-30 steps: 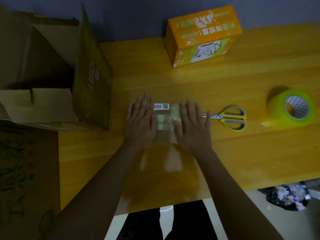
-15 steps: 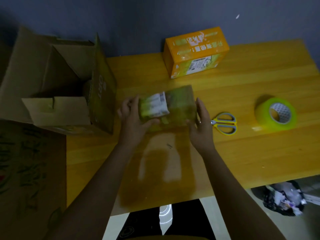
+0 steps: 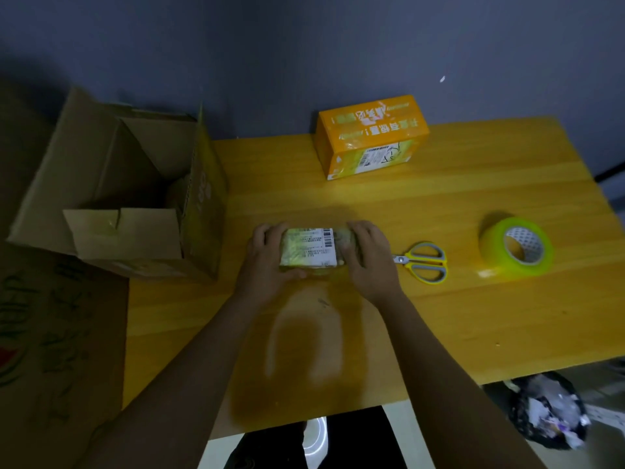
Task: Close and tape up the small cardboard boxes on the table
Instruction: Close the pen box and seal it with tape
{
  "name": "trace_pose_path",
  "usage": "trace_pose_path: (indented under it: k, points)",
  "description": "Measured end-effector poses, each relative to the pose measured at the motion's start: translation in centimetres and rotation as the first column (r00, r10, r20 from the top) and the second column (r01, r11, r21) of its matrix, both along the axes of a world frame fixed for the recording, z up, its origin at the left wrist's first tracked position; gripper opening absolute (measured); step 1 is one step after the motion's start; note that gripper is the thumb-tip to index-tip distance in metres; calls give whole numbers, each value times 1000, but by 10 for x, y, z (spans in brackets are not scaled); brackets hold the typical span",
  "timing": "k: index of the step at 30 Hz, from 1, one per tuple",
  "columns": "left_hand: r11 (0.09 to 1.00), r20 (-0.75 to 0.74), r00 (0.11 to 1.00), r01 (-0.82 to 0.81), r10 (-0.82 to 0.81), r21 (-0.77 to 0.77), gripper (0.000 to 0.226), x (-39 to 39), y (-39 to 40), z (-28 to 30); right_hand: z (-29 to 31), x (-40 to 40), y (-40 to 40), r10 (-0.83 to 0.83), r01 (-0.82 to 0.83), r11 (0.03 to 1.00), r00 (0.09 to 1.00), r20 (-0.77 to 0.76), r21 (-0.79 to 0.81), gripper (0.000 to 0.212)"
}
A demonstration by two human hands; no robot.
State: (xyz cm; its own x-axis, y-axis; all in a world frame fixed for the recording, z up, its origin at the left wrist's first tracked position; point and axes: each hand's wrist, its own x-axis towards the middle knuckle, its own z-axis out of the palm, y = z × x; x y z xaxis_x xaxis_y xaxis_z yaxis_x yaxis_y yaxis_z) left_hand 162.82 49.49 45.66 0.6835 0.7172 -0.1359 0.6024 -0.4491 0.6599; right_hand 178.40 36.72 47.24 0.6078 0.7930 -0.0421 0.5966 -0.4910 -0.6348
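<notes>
Both hands, the left hand (image 3: 267, 262) and right hand (image 3: 368, 262), grip the small taped box (image 3: 309, 247) by its ends on the desk (image 3: 439, 316), scissors (image 3: 422, 262) just beside.

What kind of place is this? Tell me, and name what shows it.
Probably a home or small-shop parcel-packing table: a roll of packing tape, scissors, an open cardboard carton, and a small labelled box held in both hands.

The hands cover both ends of the small box (image 3: 309, 247), and its label print is too tiny to read. The carton (image 3: 111, 198) on the left is dark inside. Both forearms run off the bottom edge.
</notes>
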Motion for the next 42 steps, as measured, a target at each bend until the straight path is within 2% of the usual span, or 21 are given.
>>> trace_pose_path:
  k: [2, 4, 8, 10, 12, 15, 21, 25, 28, 30, 34, 35, 38, 42]
  points:
    - [1000, -24, 1000, 6, -6, 12, 93, 0, -1, -1, -5, -2, 3, -40, 38, 999, 997, 66, 37, 31]
    - [999, -43, 999, 16, -15, 30, 92, 0, -1, -1, -7, -1, 10, -107, 104, 993, 993, 54, 51, 26]
    - [998, -62, 998, 37, -34, 45, 91, -5, -5, 0, -2, 15, 34, -258, 257, 966, 966, -26, -36, 37]
    - [999, -75, 997, 27, -24, 42, 92, -5, -7, 1, 3, 18, 43, -304, 306, 945, 952, 37, -116, 40]
    - [998, -107, 994, 15, -9, 54, 92, -4, -6, 3, 4, 15, 43, -200, 223, 961, 969, 147, -164, 39]
    - [998, -149, 989, 5, 5, 65, 92, 0, -6, 6, 5, 8, 24, 51, 7, 971, 970, 237, -240, 37]
    - [1000, -202, 979, 24, -20, 19, 93, 5, -2, 8, 12, -26, -41, 332, -168, 901, 860, 389, -399, 63]
    - [998, -197, 978, 56, -61, -29, 94, 4, 4, 9, 18, -20, -33, 400, -218, 872, 834, 381, -439, 82]
    - [999, -209, 977, 42, -47, -25, 94, 4, 2, 10, 14, -19, -6, 386, -167, 843, 850, 359, -512, 74]
    - [1000, -202, 979, 19, -19, -1, 94, 5, -1, 9, 17, -22, -3, 350, -167, 865, 876, 332, -473, 67]
    - [1000, -185, 983, -6, 8, 8, 92, 4, -5, 5, 17, -33, -16, 230, -121, 961, 849, 477, -248, 49]
    - [1000, -185, 983, -9, 9, 0, 92, 4, -5, 6, 19, -37, -17, 196, -115, 973, 869, 454, -200, 45]
    - [999, -184, 983, 13, -19, -30, 92, 5, -1, 9, 18, -43, -19, 123, -89, 990, 923, 365, -108, 60]
    - [995, -173, 982, 71, -81, -64, 93, 4, 2, 14, 35, -30, -13, 79, -88, 996, 952, 296, 17, 45]
